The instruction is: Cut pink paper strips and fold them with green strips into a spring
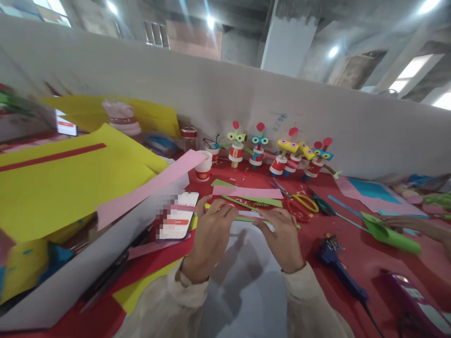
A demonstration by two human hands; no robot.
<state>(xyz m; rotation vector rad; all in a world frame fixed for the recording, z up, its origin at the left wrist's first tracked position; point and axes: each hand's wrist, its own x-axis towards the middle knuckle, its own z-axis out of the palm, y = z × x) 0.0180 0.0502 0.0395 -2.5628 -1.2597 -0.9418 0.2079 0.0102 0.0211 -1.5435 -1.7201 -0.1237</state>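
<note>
A light grey-white paper sheet point(243, 281) lies in front of me, between my forearms. Across its far edge runs a narrow pink paper strip point(252, 215), whose left end reaches over a phone point(178, 223). My left hand point(214, 234) is closed on the strip, fingers bent over it. Farther right, my right hand point(282, 237) holds the same strip with thumb and fingers together. Their fingertips are partly hidden, so I cannot tell whether they also grip the sheet. Just beyond lie a wider pink strip point(246, 191) and green paper pieces point(271, 202).
Several paper-cup figures point(258, 155) stand by the wall. Yellow-handled scissors point(305, 203), pliers point(320, 203) and a blue glue gun point(340, 270) lie at right. Another person's hand point(405, 223) touches rolled green paper point(391, 237). Large yellow sheets point(70, 188) fill the left.
</note>
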